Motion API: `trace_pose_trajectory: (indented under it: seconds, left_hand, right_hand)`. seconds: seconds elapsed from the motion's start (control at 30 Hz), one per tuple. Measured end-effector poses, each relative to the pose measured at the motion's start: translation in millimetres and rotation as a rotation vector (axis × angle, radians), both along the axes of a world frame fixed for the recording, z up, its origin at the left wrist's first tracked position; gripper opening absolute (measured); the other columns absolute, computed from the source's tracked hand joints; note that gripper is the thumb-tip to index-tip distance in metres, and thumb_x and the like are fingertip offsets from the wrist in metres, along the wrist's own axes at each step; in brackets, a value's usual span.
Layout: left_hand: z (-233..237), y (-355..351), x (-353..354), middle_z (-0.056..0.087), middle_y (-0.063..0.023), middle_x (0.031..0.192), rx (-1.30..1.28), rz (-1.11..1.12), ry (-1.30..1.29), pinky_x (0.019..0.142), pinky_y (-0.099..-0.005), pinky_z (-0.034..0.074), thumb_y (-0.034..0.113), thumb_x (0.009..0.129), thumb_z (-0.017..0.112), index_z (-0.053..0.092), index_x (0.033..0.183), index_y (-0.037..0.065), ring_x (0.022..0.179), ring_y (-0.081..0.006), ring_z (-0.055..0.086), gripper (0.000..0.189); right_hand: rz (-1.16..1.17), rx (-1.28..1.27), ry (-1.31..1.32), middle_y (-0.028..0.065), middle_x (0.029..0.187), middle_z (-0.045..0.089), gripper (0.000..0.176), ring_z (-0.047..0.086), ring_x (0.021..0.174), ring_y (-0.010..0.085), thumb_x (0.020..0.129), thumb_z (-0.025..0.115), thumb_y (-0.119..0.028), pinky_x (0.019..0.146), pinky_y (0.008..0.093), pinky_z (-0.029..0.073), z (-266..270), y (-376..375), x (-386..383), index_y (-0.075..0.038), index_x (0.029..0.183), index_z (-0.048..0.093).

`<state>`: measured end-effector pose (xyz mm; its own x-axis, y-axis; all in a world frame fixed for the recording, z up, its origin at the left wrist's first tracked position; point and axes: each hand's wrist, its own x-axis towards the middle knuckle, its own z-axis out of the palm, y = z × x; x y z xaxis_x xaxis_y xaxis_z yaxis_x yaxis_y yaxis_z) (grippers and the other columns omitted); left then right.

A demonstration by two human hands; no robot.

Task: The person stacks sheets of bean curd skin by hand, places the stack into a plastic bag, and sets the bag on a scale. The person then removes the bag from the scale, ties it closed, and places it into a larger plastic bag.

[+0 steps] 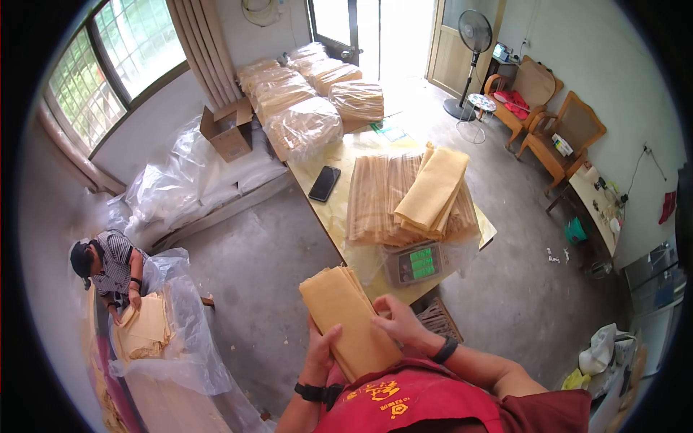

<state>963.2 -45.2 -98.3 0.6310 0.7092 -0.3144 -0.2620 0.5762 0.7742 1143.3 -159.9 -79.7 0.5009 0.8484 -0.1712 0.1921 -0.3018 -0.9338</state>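
Against the red apron, a folded stack of tan sheets (348,317) is held upright and slightly tilted. My left hand (323,346) is closed round its left edge, thumb across the front. My right hand (398,321) touches the right edge with bent fingers. Beyond them, more tan sheets (375,198) lie piled on a scale with a green display (421,263). One folded bundle (435,189) rests slantwise on top of that pile. A black phone (325,183) lies left of the pile on the yellowish table (317,155).
Plastic-wrapped bundles (302,130) stand at the table's far end. An open cardboard box (229,137) sits on wrapped stock by the window. At the left, another person (115,267) handles tan sheets (146,328). A fan (475,32) and wooden chairs (570,133) stand at the right.
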Motion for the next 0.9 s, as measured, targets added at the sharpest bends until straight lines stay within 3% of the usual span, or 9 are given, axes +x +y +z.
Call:
trace_pose_trajectory:
  seconds: [0.2,0.3,0.37,0.5,0.57,0.67,0.77,0.8,0.9]
  left_hand:
    - [-1.1,-0.2,-3.1,0.046,-0.0112,0.127,-0.014,-0.008,0.009,0.096,-0.0404,0.047,0.005,0.074,0.07,0.028,0.138,0.011,0.116,-0.0269,0.05,0.077]
    - [-0.6,-0.3,-2.8,0.047,-0.0113,0.126,-0.008,-0.016,-0.014,0.095,-0.0403,0.048,0.004,0.074,0.07,0.028,0.138,0.011,0.116,-0.0272,0.051,0.077]
    - [1.0,-1.5,-1.6,0.047,-0.0114,0.126,-0.031,-0.018,-0.023,0.094,-0.0405,0.049,0.003,0.074,0.069,0.028,0.137,0.011,0.115,-0.0275,0.052,0.076]
    - [0.0,-4.3,-1.0,0.047,-0.0112,0.126,-0.052,-0.013,-0.05,0.093,-0.0409,0.05,0.002,0.074,0.069,0.029,0.136,0.012,0.114,-0.0275,0.052,0.075]
    - [3.6,-6.5,-2.4,0.048,-0.0113,0.126,-0.067,-0.035,-0.034,0.093,-0.0413,0.05,0.001,0.074,0.069,0.031,0.136,0.012,0.114,-0.0275,0.052,0.073]
    - [7.1,-9.2,-4.5,0.048,-0.0113,0.126,-0.078,-0.02,-0.04,0.092,-0.0411,0.05,0.002,0.074,0.07,0.031,0.136,0.013,0.114,-0.0276,0.053,0.074]
    - [4.5,-12.1,-12.3,0.049,-0.0114,0.125,-0.052,0.057,-0.036,0.092,-0.041,0.05,0.002,0.074,0.07,0.03,0.137,0.013,0.113,-0.0277,0.054,0.075]
    - [2.9,-13.3,-16.4,0.049,-0.0114,0.125,-0.056,0.074,-0.034,0.092,-0.041,0.05,0.002,0.074,0.07,0.03,0.137,0.013,0.113,-0.0277,0.054,0.075]
    - [-1.1,-11.8,-25.2,0.05,-0.0114,0.124,-0.078,0.123,-0.023,0.093,-0.0412,0.05,0.001,0.074,0.069,0.03,0.138,0.012,0.112,-0.0277,0.054,0.076]
  right_hand:
    - [-0.208,0.376,-0.649,0.0104,0.104,0.061,0.031,0.06,0.096,0.0229,0.077,0.069,-0.006,0.073,0.0309,0.05,61.7,28.5,103.3,-0.004,0.106,0.058]
    - [-0.222,0.378,-0.865,0.0158,0.101,0.062,0.03,0.06,0.094,0.0339,0.075,0.069,-0.007,0.08,0.0395,0.049,89.5,39.4,152.3,-0.003,0.103,0.059]
    - [-0.172,0.119,-1.008,0.0163,0.103,0.063,0.029,0.06,0.098,0.0352,0.078,0.066,-0.008,0.084,0.038,0.049,97.3,48.0,181.1,-0.004,0.106,0.06]
    - [-0.011,-0.044,-1.103,0.0152,0.112,0.06,0.03,0.058,0.106,0.0335,0.082,0.061,-0.01,0.087,0.0395,0.048,91.5,79.5,226.1,-0.008,0.111,0.061]
    - [0.285,-0.3,-1.378,0.0124,0.124,0.054,0.033,0.053,0.115,0.0296,0.085,0.056,-0.012,0.09,0.0428,0.046,94.1,92.1,232.4,-0.013,0.117,0.06]
    - [0.379,-0.486,-1.398,0.0101,0.13,0.05,0.031,0.049,0.121,0.026,0.085,0.055,-0.015,0.093,0.0449,0.043,76.8,105.3,244.8,-0.016,0.115,0.059]
    - [0.473,-0.468,-1.397,0.0102,0.129,0.05,0.027,0.048,0.122,0.026,0.085,0.055,-0.015,0.094,0.0435,0.042,81.9,113.7,246.4,-0.015,0.112,0.059]
    - [0.431,-0.292,-1.497,0.0087,0.118,0.056,0.022,0.052,0.116,0.0236,0.084,0.056,-0.015,0.091,0.0412,0.042,70.6,113.1,254.2,-0.016,0.106,0.06]
    - [0.52,-0.317,-1.596,0.0061,0.101,0.062,0.021,0.058,0.104,0.0215,0.082,0.056,-0.014,0.088,0.0386,0.042,86.9,114.5,264.0,-0.016,0.102,0.06]
